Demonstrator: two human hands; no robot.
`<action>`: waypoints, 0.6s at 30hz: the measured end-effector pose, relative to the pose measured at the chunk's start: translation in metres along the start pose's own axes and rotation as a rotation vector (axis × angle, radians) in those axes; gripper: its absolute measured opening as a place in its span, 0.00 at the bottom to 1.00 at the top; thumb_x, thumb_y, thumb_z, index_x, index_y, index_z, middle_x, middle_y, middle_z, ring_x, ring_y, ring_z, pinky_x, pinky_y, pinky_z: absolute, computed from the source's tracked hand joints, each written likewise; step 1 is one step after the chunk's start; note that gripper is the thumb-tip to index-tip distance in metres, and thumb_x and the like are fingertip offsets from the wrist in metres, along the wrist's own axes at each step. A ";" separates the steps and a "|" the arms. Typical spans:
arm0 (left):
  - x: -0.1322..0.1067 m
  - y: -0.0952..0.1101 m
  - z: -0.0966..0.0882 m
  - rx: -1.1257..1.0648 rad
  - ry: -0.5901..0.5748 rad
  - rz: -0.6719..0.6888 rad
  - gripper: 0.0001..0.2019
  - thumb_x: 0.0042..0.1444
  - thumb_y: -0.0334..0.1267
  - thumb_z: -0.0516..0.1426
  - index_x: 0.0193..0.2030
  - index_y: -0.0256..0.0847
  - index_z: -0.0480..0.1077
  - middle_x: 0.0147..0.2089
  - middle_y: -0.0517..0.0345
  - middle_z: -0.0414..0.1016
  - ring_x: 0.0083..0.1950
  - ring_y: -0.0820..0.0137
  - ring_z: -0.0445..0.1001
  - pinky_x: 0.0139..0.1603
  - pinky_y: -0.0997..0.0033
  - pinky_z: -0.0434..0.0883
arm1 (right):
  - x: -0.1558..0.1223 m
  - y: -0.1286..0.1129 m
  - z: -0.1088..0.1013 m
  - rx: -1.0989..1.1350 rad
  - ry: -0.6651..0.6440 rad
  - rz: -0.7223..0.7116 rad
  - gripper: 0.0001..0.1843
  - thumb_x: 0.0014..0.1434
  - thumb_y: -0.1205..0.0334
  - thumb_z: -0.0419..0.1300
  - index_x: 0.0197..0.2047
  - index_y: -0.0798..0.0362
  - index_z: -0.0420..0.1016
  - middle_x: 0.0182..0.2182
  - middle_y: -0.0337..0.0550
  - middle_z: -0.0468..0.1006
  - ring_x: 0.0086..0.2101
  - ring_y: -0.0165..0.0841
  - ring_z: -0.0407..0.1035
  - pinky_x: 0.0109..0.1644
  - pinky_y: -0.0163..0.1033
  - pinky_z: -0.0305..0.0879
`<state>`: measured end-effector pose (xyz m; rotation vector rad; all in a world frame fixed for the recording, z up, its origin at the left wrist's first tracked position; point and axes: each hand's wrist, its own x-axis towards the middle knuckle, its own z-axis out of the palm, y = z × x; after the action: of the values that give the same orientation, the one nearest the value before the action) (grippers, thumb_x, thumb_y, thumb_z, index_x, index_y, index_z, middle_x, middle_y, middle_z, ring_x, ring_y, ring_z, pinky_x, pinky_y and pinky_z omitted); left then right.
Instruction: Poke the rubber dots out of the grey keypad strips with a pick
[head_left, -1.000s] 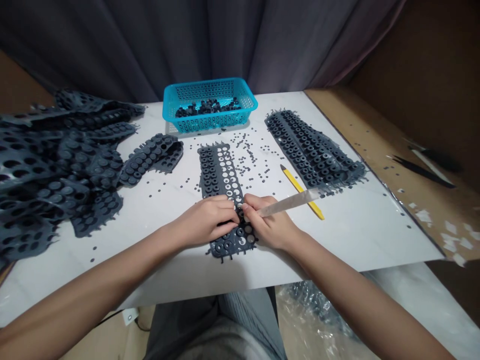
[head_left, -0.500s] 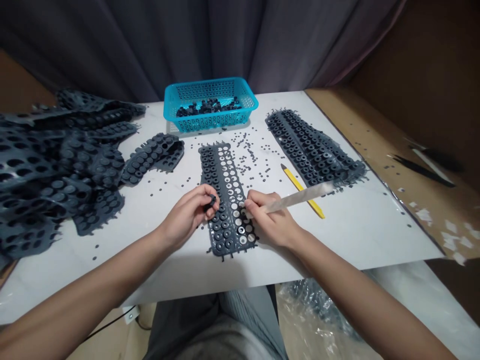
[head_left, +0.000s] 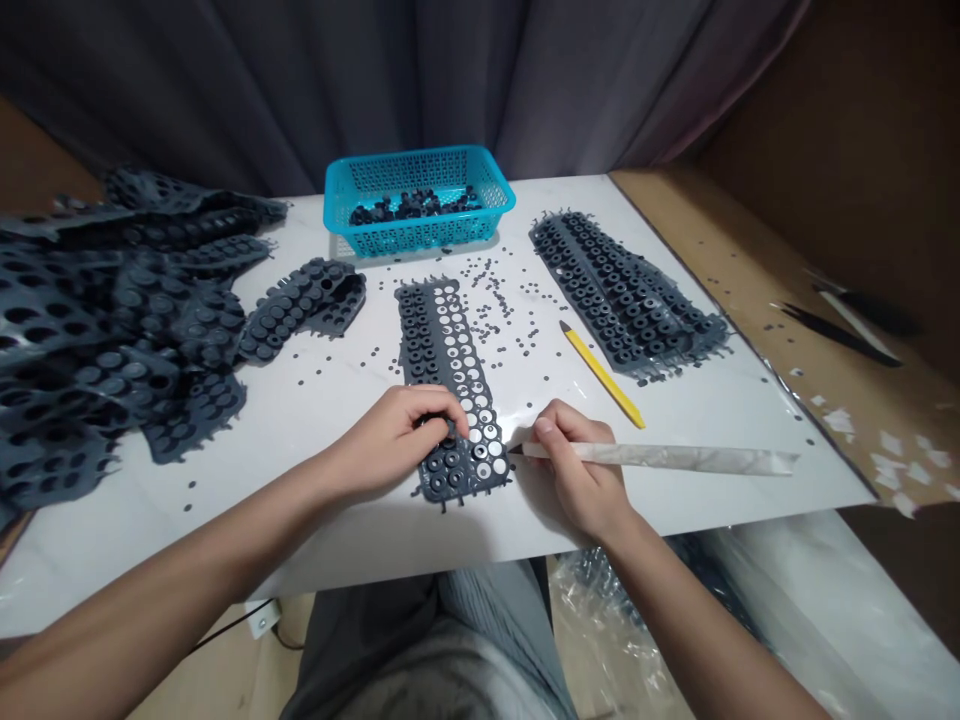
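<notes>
My left hand [head_left: 409, 430] rests over the lower left of a dark rubber sheet [head_left: 442, 335] with rows of round rings and holes. Its thumb and forefinger are pinched, and a small black rubber piece [head_left: 451, 429] shows at the thumb tip, partly hidden. In my right hand [head_left: 581, 465] is a slim tool with a pale marbled handle [head_left: 690, 458] and a dark point. That point lies at the sheet's lower right edge, near the white-looking open holes. Beyond the right hand lies a yellow pen-shaped tool [head_left: 602, 375].
A blue basket [head_left: 420, 235] of small black pieces stands at the back. Another ringed sheet [head_left: 622, 295] lies to the right, and a heap of sheets [head_left: 120, 310] fills the left. Tiny dark discs [head_left: 495, 300] dot the white table; black tweezers [head_left: 836, 333] lie far right.
My left hand has come down and right onto the sheet. My right hand has moved right and slightly down, and the tool has swung to nearly level.
</notes>
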<state>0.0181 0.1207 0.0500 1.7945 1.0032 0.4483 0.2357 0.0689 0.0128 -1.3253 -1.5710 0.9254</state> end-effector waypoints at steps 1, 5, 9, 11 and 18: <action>0.000 0.002 0.001 0.091 -0.008 0.040 0.11 0.53 0.26 0.47 0.30 0.39 0.69 0.33 0.61 0.70 0.36 0.73 0.68 0.39 0.72 0.63 | 0.000 -0.001 0.001 -0.008 -0.022 -0.008 0.18 0.66 0.58 0.50 0.23 0.52 0.60 0.18 0.34 0.64 0.21 0.27 0.60 0.27 0.33 0.54; 0.006 0.007 0.008 0.401 -0.070 0.149 0.04 0.55 0.30 0.51 0.29 0.39 0.63 0.31 0.61 0.63 0.31 0.73 0.64 0.33 0.73 0.61 | 0.001 -0.008 0.005 -0.073 -0.114 -0.053 0.17 0.66 0.59 0.49 0.25 0.52 0.60 0.19 0.34 0.65 0.21 0.26 0.60 0.28 0.33 0.54; 0.015 0.004 0.012 0.554 -0.183 0.161 0.12 0.65 0.38 0.46 0.33 0.39 0.66 0.35 0.56 0.68 0.36 0.69 0.68 0.37 0.70 0.64 | 0.001 -0.012 0.008 -0.128 -0.115 -0.074 0.16 0.66 0.60 0.49 0.25 0.52 0.61 0.19 0.35 0.66 0.22 0.27 0.61 0.29 0.33 0.55; 0.018 0.002 0.011 0.536 -0.192 0.145 0.12 0.66 0.38 0.44 0.38 0.40 0.67 0.37 0.56 0.71 0.38 0.68 0.71 0.40 0.69 0.66 | 0.001 -0.011 0.009 -0.132 -0.113 -0.071 0.16 0.66 0.60 0.48 0.26 0.52 0.62 0.20 0.35 0.67 0.22 0.27 0.62 0.29 0.33 0.56; 0.016 0.006 0.008 0.544 -0.220 0.179 0.11 0.61 0.28 0.45 0.42 0.40 0.67 0.40 0.56 0.72 0.41 0.68 0.72 0.41 0.71 0.67 | 0.001 -0.008 0.012 -0.170 -0.133 -0.075 0.16 0.66 0.59 0.48 0.27 0.52 0.64 0.21 0.37 0.70 0.24 0.29 0.64 0.31 0.34 0.57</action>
<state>0.0355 0.1280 0.0500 2.3738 0.8625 0.0771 0.2221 0.0684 0.0159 -1.3333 -1.8234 0.8644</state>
